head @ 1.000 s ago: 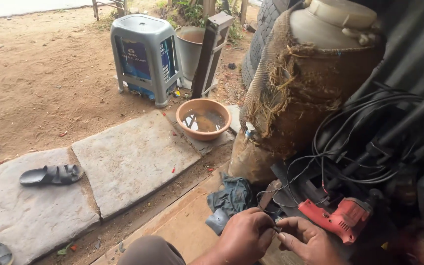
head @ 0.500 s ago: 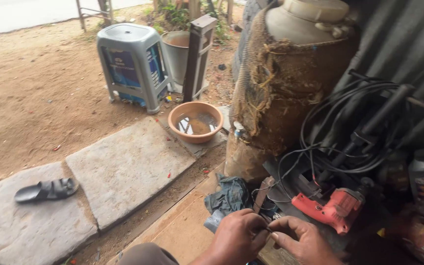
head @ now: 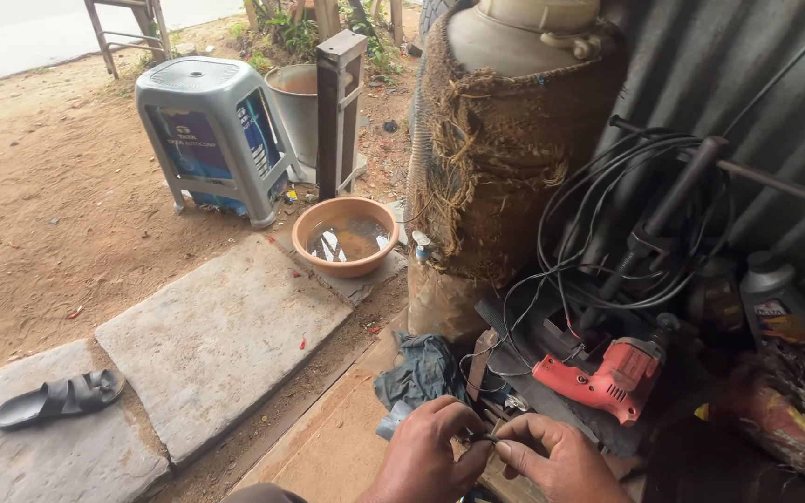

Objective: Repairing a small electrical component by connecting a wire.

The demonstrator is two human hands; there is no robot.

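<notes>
At the bottom centre of the frame, your left hand [head: 426,454] and right hand [head: 552,456] both pinch a thin dark wire [head: 483,437] between fingertips, work apparently only started, drill [head: 607,377] untouched beside them.

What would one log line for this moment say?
left hand: pinching small dark part | right hand: pinching same part | nearby: red drill, blue rag
</notes>
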